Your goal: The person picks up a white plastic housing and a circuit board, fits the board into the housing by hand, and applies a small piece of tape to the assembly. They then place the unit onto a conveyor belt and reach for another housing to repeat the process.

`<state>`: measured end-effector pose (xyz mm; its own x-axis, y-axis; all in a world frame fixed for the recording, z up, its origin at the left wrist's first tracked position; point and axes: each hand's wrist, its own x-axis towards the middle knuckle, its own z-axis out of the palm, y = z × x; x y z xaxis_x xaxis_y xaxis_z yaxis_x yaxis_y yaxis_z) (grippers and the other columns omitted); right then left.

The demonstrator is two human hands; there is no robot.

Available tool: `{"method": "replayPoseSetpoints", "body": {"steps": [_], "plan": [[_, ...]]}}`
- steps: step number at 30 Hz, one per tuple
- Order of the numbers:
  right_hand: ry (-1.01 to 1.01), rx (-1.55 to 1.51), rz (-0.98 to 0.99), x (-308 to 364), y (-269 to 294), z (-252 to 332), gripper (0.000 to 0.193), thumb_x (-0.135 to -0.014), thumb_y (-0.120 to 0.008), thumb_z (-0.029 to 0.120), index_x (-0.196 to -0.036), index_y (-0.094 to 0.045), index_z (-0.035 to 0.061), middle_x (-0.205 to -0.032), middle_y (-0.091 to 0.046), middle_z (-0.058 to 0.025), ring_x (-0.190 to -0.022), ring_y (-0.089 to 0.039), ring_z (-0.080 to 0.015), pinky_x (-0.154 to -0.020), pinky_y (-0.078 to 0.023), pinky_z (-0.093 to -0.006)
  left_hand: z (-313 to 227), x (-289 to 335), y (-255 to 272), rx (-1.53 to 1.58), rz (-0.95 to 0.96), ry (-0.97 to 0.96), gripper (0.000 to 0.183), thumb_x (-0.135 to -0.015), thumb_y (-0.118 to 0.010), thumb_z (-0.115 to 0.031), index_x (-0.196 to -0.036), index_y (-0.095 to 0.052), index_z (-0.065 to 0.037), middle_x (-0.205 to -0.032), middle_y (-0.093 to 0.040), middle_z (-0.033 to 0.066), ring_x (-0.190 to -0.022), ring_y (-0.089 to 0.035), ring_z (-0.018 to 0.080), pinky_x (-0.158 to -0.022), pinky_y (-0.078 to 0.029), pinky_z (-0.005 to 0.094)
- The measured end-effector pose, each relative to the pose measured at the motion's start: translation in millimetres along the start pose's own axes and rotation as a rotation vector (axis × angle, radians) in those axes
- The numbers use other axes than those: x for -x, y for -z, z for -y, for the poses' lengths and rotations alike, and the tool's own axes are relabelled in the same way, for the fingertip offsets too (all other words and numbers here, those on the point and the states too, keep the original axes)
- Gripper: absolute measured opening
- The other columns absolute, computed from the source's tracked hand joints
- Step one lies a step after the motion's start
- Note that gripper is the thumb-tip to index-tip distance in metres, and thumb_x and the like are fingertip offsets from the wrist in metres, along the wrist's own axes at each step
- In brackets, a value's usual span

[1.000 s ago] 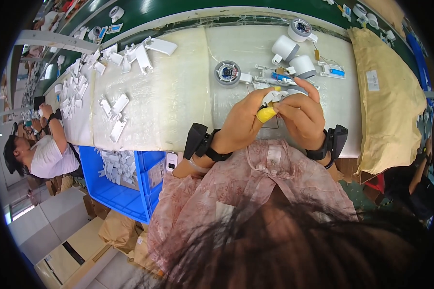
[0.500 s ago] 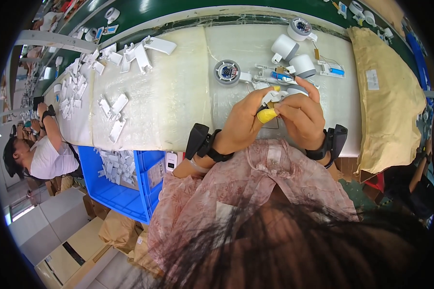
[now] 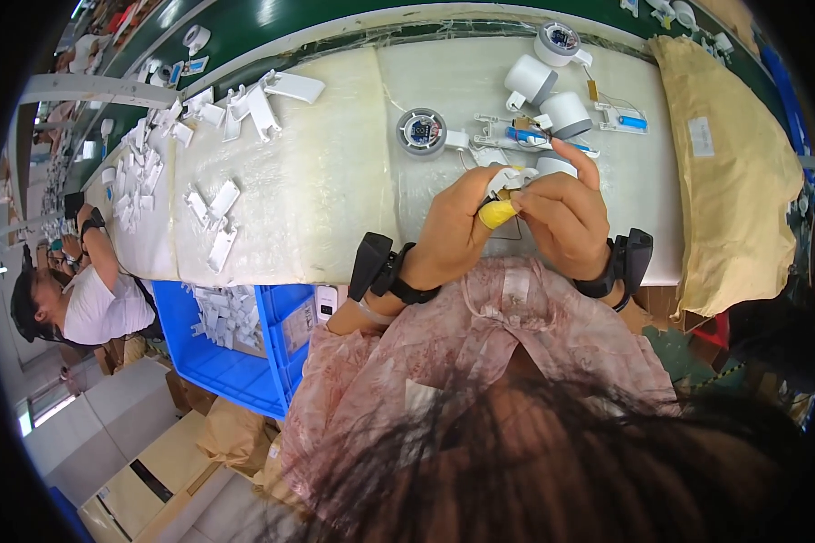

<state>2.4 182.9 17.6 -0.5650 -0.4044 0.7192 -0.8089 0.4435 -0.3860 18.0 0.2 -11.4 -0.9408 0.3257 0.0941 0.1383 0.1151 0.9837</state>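
L hand [image 3: 453, 231], yellow cot on one finger, and R hand [image 3: 561, 213] pinch a small white plastic part [image 3: 509, 179] between them, just above the near edge of the pale padded worktable [image 3: 335, 190]. Beyond: round grey disc w/ circuit board [image 3: 421, 131], then white plastic cylinders [image 3: 552, 95].

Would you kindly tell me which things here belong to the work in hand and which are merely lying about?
In hand:
- small white part, held by left hand and right hand
- yellow finger cot

Lying about:
- white cylinders
- round circuit disc
- white plastic brackets
- blue bin
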Motion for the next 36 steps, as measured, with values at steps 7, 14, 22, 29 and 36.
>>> {"method": "replayPoseSetpoints", "body": {"steps": [7,14,22,29,36], "plan": [[-0.044,-0.009,-0.024,1.6,-6.4,3.0,0.028,-0.065,-0.075,-0.007,-0.089,-0.066,0.0038,-0.077,-0.063,-0.0043,-0.071,-0.062,-0.0195,-0.100,-0.045,-0.0521,-2.5,0.8,-2.0,-0.082,-0.057,-0.072,0.029,-0.093,-0.054,-0.008,-0.121,-0.055,0.000,-0.106,-0.063,0.0213,-0.093,-0.064,0.0382,-0.078,-0.052,0.0386],[-0.109,0.006,-0.054,-1.9,-12.7,-0.7,0.028,-0.063,-0.072,-0.010,-0.087,-0.067,0.0042,-0.079,-0.063,-0.0060,-0.072,-0.062,-0.0222,-0.099,-0.047,-0.0494,-6.2,-6.7,-3.6,-0.135,-0.103,-0.038,0.026,-0.094,-0.053,-0.007,-0.119,-0.057,0.000,-0.092,-0.066,0.0173,-0.081,-0.067,0.0319,-0.071,-0.053,0.0357],[-0.167,0.058,0.098,-28.7,37.7,-9.3,0.028,-0.071,-0.077,0.003,-0.098,-0.068,0.0067,-0.090,-0.065,-0.0072,-0.089,-0.062,-0.0280,-0.089,-0.048,-0.0422,-46.6,-55.1,41.4,0.154,-0.027,0.097,0.029,-0.099,-0.045,-0.008,-0.126,-0.052,-0.002,-0.082,-0.063,0.0050,-0.057,-0.053,0.0069,-0.048,-0.043,0.0229],[-0.402,0.320,0.295,-61.0,80.6,-113.4,0.016,-0.085,-0.069,0.016,-0.092,-0.065,0.0012,-0.082,-0.067,-0.0151,-0.073,-0.064,-0.0322,-0.067,-0.049,-0.0381,-47.9,-184.5,124.2,0.064,0.014,-0.125,0.035,-0.103,-0.042,-0.030,-0.121,-0.054,-0.002,-0.083,-0.064,0.0088,-0.055,-0.056,0.0118,-0.049,-0.048,0.0255],[-0.598,0.676,0.320,-81.9,63.6,-300.9,0.025,-0.085,-0.062,0.006,-0.110,-0.066,0.0112,-0.115,-0.062,-0.0136,-0.095,-0.063,-0.0353,-0.081,-0.053,-0.0436,54.0,-260.6,158.3,-0.976,-0.533,-0.420,0.048,-0.083,-0.065,-0.016,-0.125,-0.053,0.004,-0.127,-0.052,0.0262,-0.123,-0.045,0.0417,-0.105,-0.034,0.0490]]}}
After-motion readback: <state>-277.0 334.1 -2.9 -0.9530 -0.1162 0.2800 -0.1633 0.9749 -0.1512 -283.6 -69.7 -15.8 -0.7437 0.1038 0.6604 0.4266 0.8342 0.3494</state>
